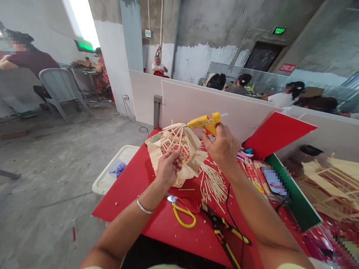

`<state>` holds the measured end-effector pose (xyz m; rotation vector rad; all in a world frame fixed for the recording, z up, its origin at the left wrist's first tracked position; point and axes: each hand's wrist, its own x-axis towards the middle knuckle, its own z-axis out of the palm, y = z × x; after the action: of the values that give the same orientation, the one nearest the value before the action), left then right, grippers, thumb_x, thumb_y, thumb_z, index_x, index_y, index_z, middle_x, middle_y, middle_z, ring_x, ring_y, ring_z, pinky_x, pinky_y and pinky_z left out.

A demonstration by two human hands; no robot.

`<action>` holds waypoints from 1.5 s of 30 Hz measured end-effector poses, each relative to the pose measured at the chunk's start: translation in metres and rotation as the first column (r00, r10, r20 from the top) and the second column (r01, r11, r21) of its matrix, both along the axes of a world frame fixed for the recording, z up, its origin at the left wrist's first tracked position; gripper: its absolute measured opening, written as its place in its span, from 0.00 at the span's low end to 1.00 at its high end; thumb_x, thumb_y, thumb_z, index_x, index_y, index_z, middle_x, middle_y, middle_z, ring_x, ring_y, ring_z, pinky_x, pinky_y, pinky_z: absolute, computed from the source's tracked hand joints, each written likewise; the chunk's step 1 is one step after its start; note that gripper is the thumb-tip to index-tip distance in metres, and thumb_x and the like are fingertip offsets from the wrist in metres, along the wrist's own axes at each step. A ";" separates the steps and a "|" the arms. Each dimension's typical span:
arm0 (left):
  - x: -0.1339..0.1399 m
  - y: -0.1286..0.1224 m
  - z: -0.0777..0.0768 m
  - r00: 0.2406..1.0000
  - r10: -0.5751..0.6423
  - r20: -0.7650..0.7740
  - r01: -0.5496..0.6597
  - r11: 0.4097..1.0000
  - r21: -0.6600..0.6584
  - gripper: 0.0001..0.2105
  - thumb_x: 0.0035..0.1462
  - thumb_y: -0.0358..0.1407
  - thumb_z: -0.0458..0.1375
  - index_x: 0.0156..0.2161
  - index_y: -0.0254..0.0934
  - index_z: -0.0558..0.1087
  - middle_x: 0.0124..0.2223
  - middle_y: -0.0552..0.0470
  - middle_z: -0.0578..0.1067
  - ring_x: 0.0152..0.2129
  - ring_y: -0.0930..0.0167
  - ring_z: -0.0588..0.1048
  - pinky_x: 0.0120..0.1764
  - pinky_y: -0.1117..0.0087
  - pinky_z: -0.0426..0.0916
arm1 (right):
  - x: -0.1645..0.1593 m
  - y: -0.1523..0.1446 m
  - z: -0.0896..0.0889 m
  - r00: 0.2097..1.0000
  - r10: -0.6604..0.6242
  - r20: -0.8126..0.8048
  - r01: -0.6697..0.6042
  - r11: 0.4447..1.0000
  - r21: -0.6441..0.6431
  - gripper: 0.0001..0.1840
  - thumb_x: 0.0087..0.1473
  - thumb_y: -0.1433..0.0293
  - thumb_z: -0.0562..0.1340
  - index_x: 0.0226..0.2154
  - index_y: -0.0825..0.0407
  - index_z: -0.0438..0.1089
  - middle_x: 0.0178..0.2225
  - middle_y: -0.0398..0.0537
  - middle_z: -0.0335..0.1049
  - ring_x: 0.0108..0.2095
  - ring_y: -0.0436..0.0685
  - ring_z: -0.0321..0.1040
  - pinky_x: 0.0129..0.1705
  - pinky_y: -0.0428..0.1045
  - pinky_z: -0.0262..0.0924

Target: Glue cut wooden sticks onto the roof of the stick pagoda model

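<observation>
The pale wooden-stick structure (193, 144), built of slatted panels and a peak of converging rods, stood on the red tabletop (134, 201) in front of the person, between the two hands.

The left forearm, ringed by a silver bracelet (143, 207), slanted up and inward to the near side of the structure. There the left hand (169, 166) was closed, its thumb and forefinger pinching the structure's sticks and its other fingers curled under; exactly which stick it gripped could not be told.

The right forearm rose from the opposite side, and the right hand (225, 145) was raised beyond the structure's right edge. It gripped the handle of a yellow plastic glue gun (203, 122), the wrist turned so that the nozzle pointed left at the structure's peak; whether the tip touched could not be told. A clear glue stick jutted from the gun's rear.

Thin loose wooden sticks (212, 183) lay spread to the right of the structure. Just nearer the person than the structure lay scissors with one red and one yellow handle (175, 209), and to the right of these, black-and-yellow pliers (217, 223).
</observation>
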<state>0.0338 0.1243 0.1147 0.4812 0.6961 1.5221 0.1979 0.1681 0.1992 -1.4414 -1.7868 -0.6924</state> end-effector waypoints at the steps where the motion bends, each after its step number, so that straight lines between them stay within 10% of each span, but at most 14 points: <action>1: 0.000 0.000 0.000 1.000 0.000 0.001 0.000 1.000 -0.001 0.15 0.45 0.40 0.71 0.30 0.34 0.70 0.23 0.56 0.73 0.14 0.81 0.66 0.16 0.79 0.54 | 0.000 0.000 0.000 1.000 -0.003 0.006 0.003 1.000 0.010 0.23 0.61 0.55 0.55 0.50 0.54 0.66 0.36 0.53 0.70 0.31 0.57 0.64 0.28 0.51 0.49; 23: -0.010 -0.012 0.004 0.997 -0.073 -0.019 0.072 0.996 -0.048 0.15 0.48 0.42 0.67 0.35 0.32 0.74 0.26 0.52 0.75 0.14 0.79 0.69 0.15 0.77 0.57 | 0.012 -0.031 -0.004 0.954 0.094 -0.283 -0.144 0.976 -0.162 0.24 0.59 0.49 0.57 0.46 0.51 0.68 0.32 0.51 0.73 0.30 0.56 0.66 0.30 0.51 0.54; 35: -0.009 -0.057 0.000 0.995 -0.070 -0.077 0.071 0.997 0.005 0.22 0.50 0.43 0.66 0.48 0.32 0.73 0.30 0.50 0.77 0.16 0.75 0.71 0.15 0.75 0.63 | 0.022 -0.093 -0.052 0.608 0.037 -0.793 -0.391 0.883 -0.258 0.21 0.56 0.50 0.60 0.39 0.50 0.70 0.26 0.43 0.71 0.25 0.53 0.67 0.28 0.48 0.60; 45: 0.010 -0.092 -0.004 0.964 0.006 -0.267 0.026 0.993 0.116 0.10 0.53 0.40 0.65 0.33 0.34 0.76 0.26 0.50 0.76 0.15 0.76 0.70 0.18 0.76 0.60 | 0.028 -0.130 -0.034 0.719 0.086 -0.689 -0.209 0.973 -0.096 0.17 0.57 0.53 0.61 0.36 0.49 0.70 0.25 0.44 0.70 0.25 0.53 0.66 0.29 0.49 0.60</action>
<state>0.0435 0.0319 0.1111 0.7899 0.8123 1.5095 0.2260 0.0377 0.1654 -1.3894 -1.3535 0.1028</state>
